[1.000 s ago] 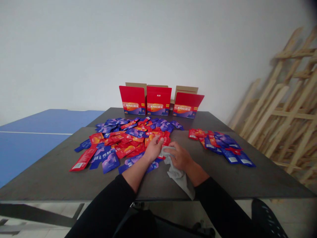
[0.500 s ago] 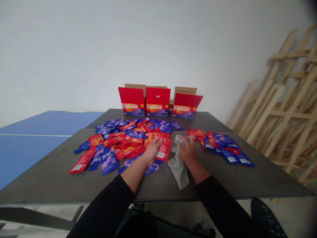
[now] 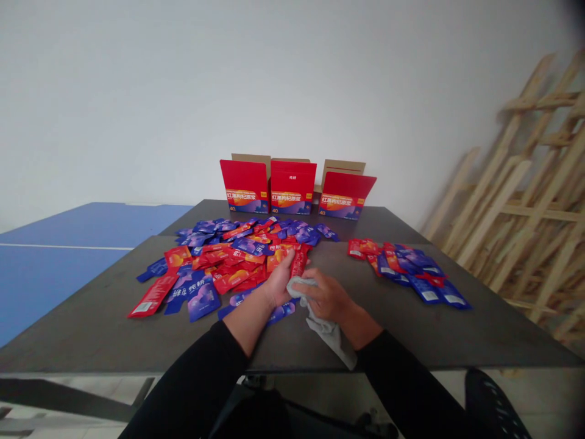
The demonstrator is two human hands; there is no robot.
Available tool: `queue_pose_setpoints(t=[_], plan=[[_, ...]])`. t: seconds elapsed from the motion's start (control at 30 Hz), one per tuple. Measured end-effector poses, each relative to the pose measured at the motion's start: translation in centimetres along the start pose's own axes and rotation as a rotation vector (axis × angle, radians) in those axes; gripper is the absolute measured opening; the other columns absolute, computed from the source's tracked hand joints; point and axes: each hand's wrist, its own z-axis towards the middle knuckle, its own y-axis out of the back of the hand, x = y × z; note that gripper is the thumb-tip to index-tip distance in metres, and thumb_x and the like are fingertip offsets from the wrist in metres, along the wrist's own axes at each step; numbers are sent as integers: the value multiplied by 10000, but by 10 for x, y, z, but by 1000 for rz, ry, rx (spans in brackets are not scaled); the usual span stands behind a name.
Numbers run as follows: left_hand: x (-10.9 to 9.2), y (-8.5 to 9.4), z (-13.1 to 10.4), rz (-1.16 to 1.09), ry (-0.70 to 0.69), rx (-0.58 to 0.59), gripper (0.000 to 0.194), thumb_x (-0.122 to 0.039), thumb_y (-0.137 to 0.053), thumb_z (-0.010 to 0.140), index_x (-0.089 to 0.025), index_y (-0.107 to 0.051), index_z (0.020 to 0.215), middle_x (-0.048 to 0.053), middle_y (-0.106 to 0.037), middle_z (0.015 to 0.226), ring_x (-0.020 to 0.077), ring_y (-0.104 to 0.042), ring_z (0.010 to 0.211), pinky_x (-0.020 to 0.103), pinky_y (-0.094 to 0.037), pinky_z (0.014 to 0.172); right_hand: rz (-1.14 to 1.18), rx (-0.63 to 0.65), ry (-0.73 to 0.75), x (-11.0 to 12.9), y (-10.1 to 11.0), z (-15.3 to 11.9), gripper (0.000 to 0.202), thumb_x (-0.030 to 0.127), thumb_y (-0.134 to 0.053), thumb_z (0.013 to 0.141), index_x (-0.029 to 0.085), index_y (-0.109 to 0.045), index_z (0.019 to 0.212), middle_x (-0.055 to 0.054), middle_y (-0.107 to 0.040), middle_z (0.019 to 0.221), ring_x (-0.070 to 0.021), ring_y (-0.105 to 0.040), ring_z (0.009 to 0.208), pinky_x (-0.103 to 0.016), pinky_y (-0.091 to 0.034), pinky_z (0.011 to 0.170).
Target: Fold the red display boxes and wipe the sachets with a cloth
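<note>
A red pouch (image 3: 299, 261) is gripped in my left hand (image 3: 277, 283), in front of the big heap of pouches. Bunched in my right hand (image 3: 328, 297) is a grey-white cloth (image 3: 326, 329), whose loose end hangs down toward the table's near edge. The cloth meets the lower end of the red pouch, close to my left fingers. Just left of my left hand lies the mixed heap of red and blue pouches (image 3: 235, 277). To the right of my hands, a smaller group of red and blue pouches (image 3: 406, 265) lies on the table.
Three open red cartons (image 3: 292, 198) stand in a row at the back of the dark table (image 3: 361, 244). A blue table (image 3: 82, 274) adjoins on the left. Wooden frames (image 3: 525, 201) lean against the wall at the right.
My right hand has moved left and slightly down, bringing the cloth against the red pouch. The pouch has turned in my left hand, so its barcode side no longer faces the camera.
</note>
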Motion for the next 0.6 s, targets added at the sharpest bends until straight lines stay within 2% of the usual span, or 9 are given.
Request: queue_pose_setpoints(t=[0.07, 0.17, 0.27, 0.33, 0.47, 0.53, 0.6], plan=[[4, -3, -2, 56, 19, 42, 589, -685, -457, 853, -132, -661, 867, 61, -647, 654, 164, -626, 577, 250, -488, 568, -8, -48, -45, -2, -1, 0, 386, 138, -507, 809, 259, -646, 1148, -84, -538, 1143, -200, -573, 1009, -334, -539, 843], [11, -6, -4, 154, 3, 92, 607, -724, -444, 833, -150, -639, 828, 41, -635, 638, 140, -601, 529, 226, -458, 518, -27, -183, -203, -6, -2, 0, 411, 136, -524, 826, 262, -608, 1208, -93, -494, 1151, -207, -556, 1026, -359, -543, 856], [15, -5, -3, 250, -12, 70, 571, -709, -482, 824, -156, -622, 808, 18, -609, 623, 104, -543, 458, 195, -390, 440, -52, -295, -371, -13, -3, 1, 395, 169, -519, 856, 255, -586, 1236, -99, -474, 1135, -225, -537, 1040, -417, -535, 894], [17, -3, -3, 292, -2, 55, 475, -622, -570, 828, -150, -618, 807, 11, -599, 630, 90, -533, 458, 186, -383, 437, -62, -337, -441, -17, -3, 1, 359, 194, -505, 877, 235, -596, 1222, -103, -473, 1120, -230, -535, 1030, -441, -524, 913], [16, 0, -4, 345, 17, 80, 204, -294, -735, 771, -152, -614, 854, -10, -584, 630, 75, -531, 469, 169, -383, 453, -93, -386, -526, -26, -3, -1, 334, 231, -488, 897, 219, -606, 1209, -100, -469, 1103, -225, -536, 1013, -438, -511, 932], [15, 1, -5, 350, 31, 101, 199, -207, -734, 753, -152, -623, 909, 3, -607, 664, 83, -557, 501, 166, -385, 457, -101, -398, -582, -30, -2, -2, 333, 242, -482, 900, 212, -611, 1205, -98, -471, 1096, -220, -536, 1016, -425, -502, 942], [13, 1, -7, 332, 35, 112, 220, -195, -715, 768, -143, -635, 966, 30, -635, 702, 101, -587, 541, 172, -401, 469, -96, -398, -647, -35, -1, -5, 335, 251, -483, 897, 194, -619, 1197, -102, -480, 1092, -218, -536, 1021, -412, -494, 949]])
